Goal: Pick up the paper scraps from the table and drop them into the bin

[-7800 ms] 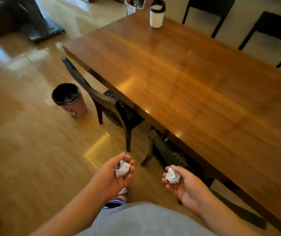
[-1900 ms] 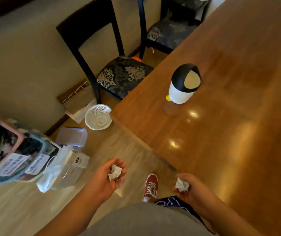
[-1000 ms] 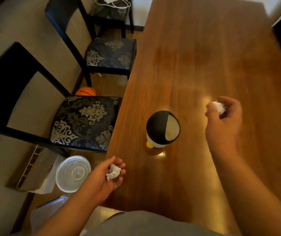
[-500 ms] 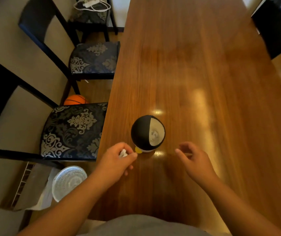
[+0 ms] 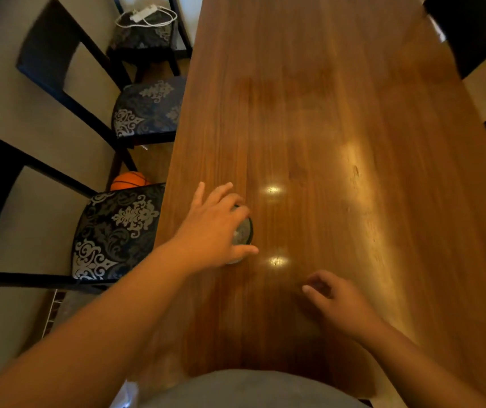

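The little tabletop bin (image 5: 243, 232) sits near the left edge of the table (image 5: 339, 113), almost fully covered by the left hand (image 5: 211, 231), which hovers right on top with fingers loosely spread. No paper scrap is visible, so I can't tell if one's under that palm. The right hand (image 5: 334, 301) is nearer, off to the right, fingers curled and apparently empty.

table (image 5: 339, 119) — bare ahead | bin (image 5: 244, 231) — under left hand (image 5: 212, 231) | chairs (image 5: 112, 231) along left edge
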Demonstrator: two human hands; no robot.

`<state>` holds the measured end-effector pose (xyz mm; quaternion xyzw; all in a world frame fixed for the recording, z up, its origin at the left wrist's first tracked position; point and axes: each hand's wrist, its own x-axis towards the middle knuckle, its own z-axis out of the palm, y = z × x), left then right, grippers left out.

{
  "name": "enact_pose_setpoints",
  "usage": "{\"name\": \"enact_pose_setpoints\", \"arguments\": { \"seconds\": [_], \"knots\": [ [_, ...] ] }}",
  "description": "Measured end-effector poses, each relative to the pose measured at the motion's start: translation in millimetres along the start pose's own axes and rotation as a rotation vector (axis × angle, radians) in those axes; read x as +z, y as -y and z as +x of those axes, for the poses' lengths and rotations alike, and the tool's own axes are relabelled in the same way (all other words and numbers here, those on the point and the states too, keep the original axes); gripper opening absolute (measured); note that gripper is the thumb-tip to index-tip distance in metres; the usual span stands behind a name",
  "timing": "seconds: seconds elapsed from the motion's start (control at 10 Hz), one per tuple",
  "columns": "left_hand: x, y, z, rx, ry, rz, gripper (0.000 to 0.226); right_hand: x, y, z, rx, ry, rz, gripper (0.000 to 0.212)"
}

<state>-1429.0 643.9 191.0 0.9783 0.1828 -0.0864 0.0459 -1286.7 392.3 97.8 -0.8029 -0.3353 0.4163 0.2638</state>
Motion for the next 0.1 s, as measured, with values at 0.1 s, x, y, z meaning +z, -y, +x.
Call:
{"name": "enact_pose_setpoints", "arguments": {
  "seconds": [0.1],
  "knots": [
    [7.6, -2.0, -18.9, -0.043, -0.148, -0.084, 0.072, -12.6, -0.9, -1.3, 0.006, -0.043, 0.034, 0.006]
  ]
}}
